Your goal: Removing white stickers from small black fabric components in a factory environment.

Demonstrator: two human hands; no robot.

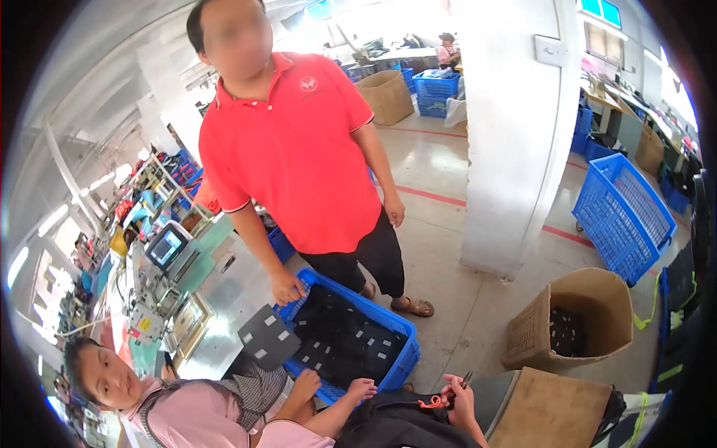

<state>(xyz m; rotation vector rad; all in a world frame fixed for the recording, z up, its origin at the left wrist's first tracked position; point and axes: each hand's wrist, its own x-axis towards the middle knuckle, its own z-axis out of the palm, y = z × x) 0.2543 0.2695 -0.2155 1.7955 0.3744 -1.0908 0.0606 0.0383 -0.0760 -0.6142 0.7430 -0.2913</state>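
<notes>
Gripping orange snips (pixel 433 401) in our right hand (pixel 459 399), at six o'clock over black fabric (pixel 396 422); left hand (pixel 362 389) resting loosely open beside it. Crate (pixel 399 366) at seven o'clock already holds cut pieces.

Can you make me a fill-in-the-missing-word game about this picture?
1. The standing person's shirt is ____.
2. The flat black pieces lie in a ____ plastic crate.
3. The right hand holds small scissors with ____ handles.
4. The open box on the floor at the right is made of ____.

Missing words: red; blue; orange; cardboard.
</notes>
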